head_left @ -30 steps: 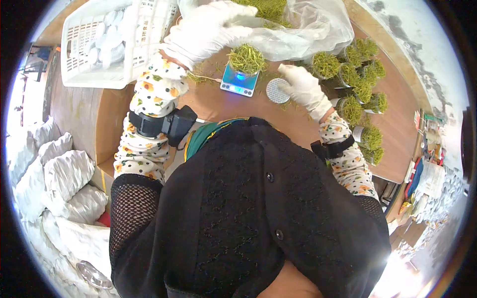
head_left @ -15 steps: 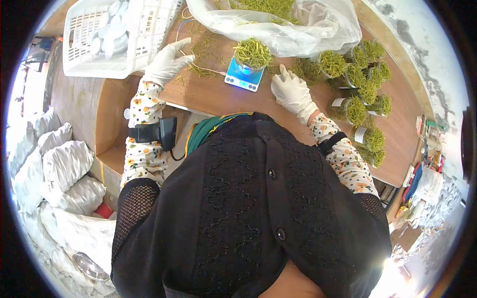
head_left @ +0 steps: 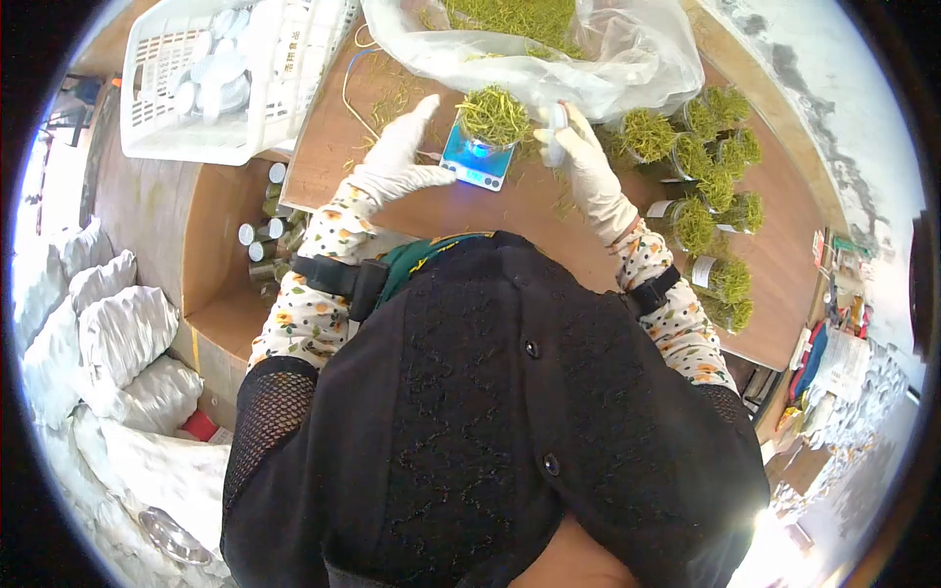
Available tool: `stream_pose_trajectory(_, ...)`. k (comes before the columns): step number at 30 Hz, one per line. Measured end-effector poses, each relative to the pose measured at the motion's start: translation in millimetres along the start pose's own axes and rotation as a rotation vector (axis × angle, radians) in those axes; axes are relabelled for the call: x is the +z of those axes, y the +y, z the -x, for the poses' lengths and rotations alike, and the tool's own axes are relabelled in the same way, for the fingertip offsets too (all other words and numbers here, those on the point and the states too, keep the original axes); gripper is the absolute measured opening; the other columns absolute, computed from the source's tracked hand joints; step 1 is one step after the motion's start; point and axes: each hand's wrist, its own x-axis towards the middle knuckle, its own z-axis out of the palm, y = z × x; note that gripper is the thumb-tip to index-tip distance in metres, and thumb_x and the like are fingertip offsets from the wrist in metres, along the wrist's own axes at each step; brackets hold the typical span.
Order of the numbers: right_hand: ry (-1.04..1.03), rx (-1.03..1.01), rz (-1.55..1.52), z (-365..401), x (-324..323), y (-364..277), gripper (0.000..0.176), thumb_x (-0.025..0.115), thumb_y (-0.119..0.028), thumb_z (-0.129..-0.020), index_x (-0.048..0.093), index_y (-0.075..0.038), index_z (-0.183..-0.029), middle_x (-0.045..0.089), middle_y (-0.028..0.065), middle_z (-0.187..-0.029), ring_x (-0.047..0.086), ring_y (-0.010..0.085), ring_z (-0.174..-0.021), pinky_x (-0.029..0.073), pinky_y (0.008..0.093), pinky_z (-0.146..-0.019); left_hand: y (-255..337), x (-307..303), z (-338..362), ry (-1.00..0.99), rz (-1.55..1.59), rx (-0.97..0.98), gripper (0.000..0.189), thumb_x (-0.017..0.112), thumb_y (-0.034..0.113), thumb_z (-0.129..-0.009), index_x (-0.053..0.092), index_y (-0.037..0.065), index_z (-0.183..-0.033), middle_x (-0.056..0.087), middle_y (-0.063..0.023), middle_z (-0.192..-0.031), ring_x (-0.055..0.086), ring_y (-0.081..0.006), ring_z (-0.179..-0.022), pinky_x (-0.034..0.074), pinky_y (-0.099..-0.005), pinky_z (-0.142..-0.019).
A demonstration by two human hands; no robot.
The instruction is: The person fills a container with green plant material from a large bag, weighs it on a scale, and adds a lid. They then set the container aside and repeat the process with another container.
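Observation:
A jar of green strands stands on a lit blue scale on the brown table. To its left is my left hand, white-gloved, its thumb and fingers spread and holding nothing; the thumb tip reaches the scale's edge. On the other side, my right hand, also gloved, is curled beside the jar. Between its fingers shows a small pale thing that I cannot make out. Contact between this hand and the jar is unclear.
A large clear bag of green strands lies behind the scale. Several filled jars stand at the right. A white basket holds round lids at the left, above a cardboard box with closed jars. Loose strands and a cable lie near the scale.
My left hand has moved right and down to the scale, uncovering jars in the box. My right hand has risen slightly and its fingers have curled round the small pale thing.

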Motion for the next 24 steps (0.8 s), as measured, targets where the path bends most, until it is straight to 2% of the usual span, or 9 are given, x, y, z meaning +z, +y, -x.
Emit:
stream_pose_trajectory(1, -0.008, 0.008, -0.085, -1, 11, -9, 0.072, 0.064, -0.017, -0.091, 0.03, 0.006, -0.15, 0.054, 0.0107, -0.125, 0.055, 0.0159, -0.104, 0.047, 0.03, -0.087, 5, 11, -5, 0.039, -0.009, 0.029, 0.112, 0.091, 0.03, -0.062, 0.029, 0.003, -0.152, 0.05, -0.026, -0.138, 0.047, -0.04, -0.13, 0.038, -0.044, -0.11)
stream_pose_trajectory(4, 0.02, -0.11, 0.032, -10, 30, -7, 0.068, 0.067, -0.017, -0.09, 0.037, 0.001, -0.148, 0.061, 0.0066, -0.111, 0.057, 0.0126, -0.091, 0.048, 0.0274, -0.08, 13, 30, -26, 0.074, 0.115, 0.073, 0.119, 0.092, 0.03, -0.058, 0.026, 0.004, -0.153, 0.049, -0.0259, -0.138, 0.047, -0.0395, -0.131, 0.039, -0.0438, -0.11)
stream_pose_trajectory(7, 0.097, -0.325, 0.348, -29, 42, 8, 0.062, 0.069, -0.018, -0.087, 0.047, -0.001, -0.142, 0.066, 0.0102, -0.104, 0.062, 0.0193, -0.088, 0.05, 0.0317, -0.079, 24, 31, -36, 0.068, 0.243, 0.098, 0.12, 0.093, 0.029, -0.057, 0.025, 0.003, -0.153, 0.046, -0.0259, -0.141, 0.045, -0.0384, -0.133, 0.038, -0.0434, -0.111)
stream_pose_trajectory(9, 0.145, -0.599, 0.688, -36, 51, 6, 0.06, 0.069, -0.019, -0.086, 0.05, 0.0, -0.14, 0.067, 0.0152, -0.108, 0.064, 0.0245, -0.092, 0.051, 0.0343, -0.083, 32, 28, -41, 0.051, 0.242, 0.071, 0.119, 0.093, 0.03, -0.058, 0.025, 0.004, -0.153, 0.045, -0.0251, -0.143, 0.045, -0.0381, -0.134, 0.037, -0.043, -0.112)
stream_pose_trajectory(10, 0.122, -0.469, 0.723, -29, 57, -10, 0.058, 0.07, -0.02, -0.085, 0.052, 0.0, -0.137, 0.066, 0.0213, -0.114, 0.065, 0.0318, -0.101, 0.05, 0.0372, -0.09, 33, 30, -44, 0.067, 0.244, 0.077, 0.119, 0.093, 0.03, -0.058, 0.026, 0.004, -0.153, 0.045, -0.025, -0.143, 0.045, -0.0382, -0.134, 0.037, -0.043, -0.112)
stream_pose_trajectory(15, 0.137, -0.55, 0.631, -43, 58, 12, 0.058, 0.068, -0.02, -0.088, 0.05, 0.003, -0.138, 0.063, 0.0245, -0.121, 0.062, 0.0341, -0.109, 0.047, 0.039, -0.096, 54, 19, -57, 0.133, 0.112, 0.121, 0.108, 0.091, 0.035, -0.06, 0.035, 0.007, -0.148, 0.047, -0.0218, -0.143, 0.045, -0.0385, -0.134, 0.038, -0.044, -0.111)
stream_pose_trajectory(19, 0.141, -0.641, 0.632, -44, 58, 15, 0.056, 0.066, -0.017, -0.09, 0.049, 0.006, -0.138, 0.06, 0.0257, -0.128, 0.059, 0.037, -0.117, 0.046, 0.0405, -0.101, 55, 31, -63, 0.331, -0.043, 0.269, 0.09, 0.085, 0.047, -0.064, 0.048, 0.009, -0.137, 0.055, -0.0161, -0.133, 0.048, -0.0375, -0.128, 0.036, -0.0465, -0.111)
stream_pose_trajectory(21, 0.148, -0.689, 0.685, -46, 56, 20, 0.056, 0.066, -0.017, -0.09, 0.048, 0.007, -0.138, 0.059, 0.0261, -0.129, 0.058, 0.0369, -0.12, 0.045, 0.0406, -0.103, 50, 42, -58, 0.343, -0.154, 0.223, 0.074, 0.078, 0.051, -0.071, 0.055, 0.013, -0.13, 0.057, -0.0128, -0.127, 0.048, -0.0361, -0.127, 0.033, -0.0493, -0.112)
stream_pose_trajectory(24, 0.145, -0.567, 0.625, -43, 59, 14, 0.056, 0.064, -0.015, -0.091, 0.046, 0.008, -0.139, 0.056, 0.0263, -0.134, 0.055, 0.0355, -0.124, 0.042, 0.04, -0.106, 39, 51, -57, 0.36, -0.295, 0.307, 0.055, 0.073, 0.049, -0.076, 0.063, 0.015, -0.118, 0.059, -0.01, -0.123, 0.049, -0.0338, -0.127, 0.032, -0.052, -0.111)
